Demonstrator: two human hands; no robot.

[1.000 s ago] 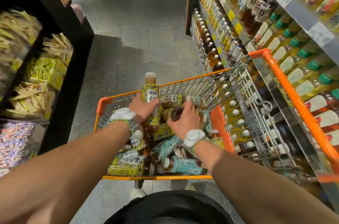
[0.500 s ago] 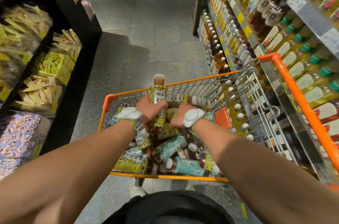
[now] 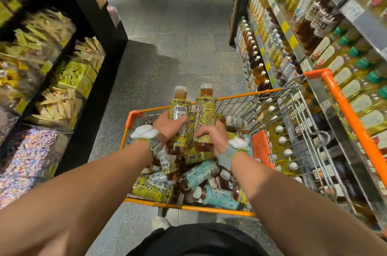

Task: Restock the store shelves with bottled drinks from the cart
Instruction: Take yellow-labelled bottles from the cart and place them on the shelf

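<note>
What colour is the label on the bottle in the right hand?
Yellow with dark markings, on the bottle the right hand holds; head view.

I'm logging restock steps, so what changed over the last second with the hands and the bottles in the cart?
The right hand took hold of a second bottle from the pile and raised it upright beside the first bottle, which the left hand keeps gripping upright. The cart and the rest of the pile stayed put.
</note>
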